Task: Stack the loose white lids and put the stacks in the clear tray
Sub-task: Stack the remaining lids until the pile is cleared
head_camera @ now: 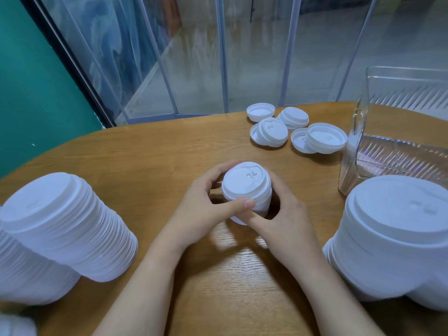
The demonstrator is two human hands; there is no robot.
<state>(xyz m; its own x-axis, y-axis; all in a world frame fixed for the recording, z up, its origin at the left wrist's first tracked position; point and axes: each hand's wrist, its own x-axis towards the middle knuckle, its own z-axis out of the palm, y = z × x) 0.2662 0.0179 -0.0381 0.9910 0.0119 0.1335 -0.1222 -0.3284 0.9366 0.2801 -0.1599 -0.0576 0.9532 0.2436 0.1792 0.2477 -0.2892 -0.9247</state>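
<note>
While both hands, left hand (206, 204) and right hand (283, 221), grip a short stack of white plastic lids (247, 187), several loose white lids (291, 132) wait, and the clear ribbed plastic tray (397, 151) looks empty.

My hands hide the short stack's (247, 190) base; frame edges crop the clear tray (388, 151) and left stacks (60, 229).

A wooden tabletop (150, 151) with a rounded far edge fills the lower frame, its grain plain at 6 o'clock. Beyond it, from 10 to 2 o'clock, hang clear plastic curtain strips (194, 69) with pale ribbed seams. A teal wall (29, 88) stands at 9 to 10 o'clock, edged by a dark frame (72, 69).
</note>
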